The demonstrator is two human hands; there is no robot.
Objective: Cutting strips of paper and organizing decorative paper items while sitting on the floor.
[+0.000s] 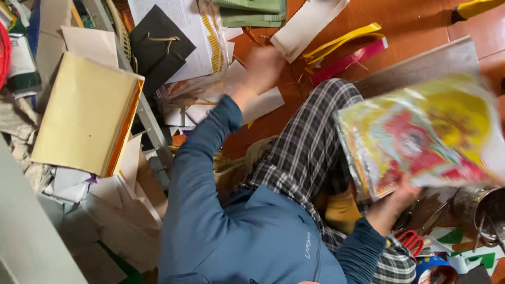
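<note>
That bright red-and-yellow printed sheet stack [426, 134] is up in the air over the lap, right hand [402, 194] pinching its lower edge, fingers closed on it, probably to keep it off the clutter. Left hand [263, 68] reaches out to a clear plastic bag [197, 79]; too blurred to tell its fingers. Scissors [413, 239] sit just below. Orange floor [421, 26] is bare only up top.

2 hands [263, 66], 1 scissors [413, 241], 1 pot [481, 208]
</note>
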